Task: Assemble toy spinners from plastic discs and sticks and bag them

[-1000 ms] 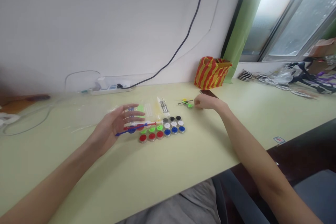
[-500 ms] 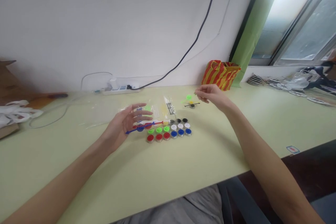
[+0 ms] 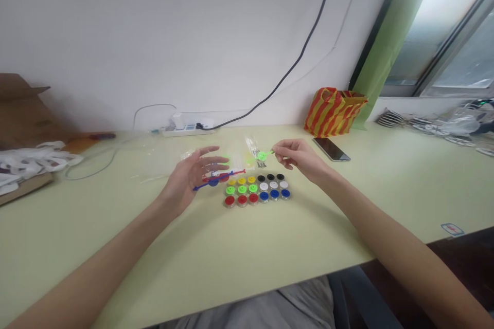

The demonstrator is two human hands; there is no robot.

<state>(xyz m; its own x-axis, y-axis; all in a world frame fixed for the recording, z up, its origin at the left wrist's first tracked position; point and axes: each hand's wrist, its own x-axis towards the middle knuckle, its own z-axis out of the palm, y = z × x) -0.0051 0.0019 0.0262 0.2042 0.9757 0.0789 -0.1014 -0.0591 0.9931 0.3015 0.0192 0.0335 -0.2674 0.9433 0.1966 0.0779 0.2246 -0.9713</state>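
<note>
My right hand (image 3: pixel 295 157) pinches the thin end of a bright green arrow spinner (image 3: pixel 262 156) above the table. My left hand (image 3: pixel 189 177) hovers with its fingers spread, beside a blue arrow spinner (image 3: pixel 213 182) and a red arrow spinner (image 3: pixel 224 177), partly behind the fingers. Between the hands and nearer to me stand small round pieces with clear bases in neat rows: yellow tops (image 3: pixel 242 181), green tops (image 3: pixel 242 189), red tops (image 3: pixel 242 200), black tops (image 3: pixel 270 177), white tops (image 3: pixel 274 185) and blue tops (image 3: pixel 274 194). Clear plastic bags (image 3: pixel 251 143) with small parts lie behind.
A phone (image 3: pixel 331 149) lies right of my right hand, before a red-and-yellow striped bag (image 3: pixel 335 112). A power strip (image 3: pixel 189 131) with a black cable runs along the wall. At left are a cardboard box (image 3: pixel 29 108) and white straps (image 3: pixel 34 162).
My right hand has moved left and slightly toward me and now holds the green arrow spinner, which lay on the table before. The phone has come into view. My left hand stays spread.
</note>
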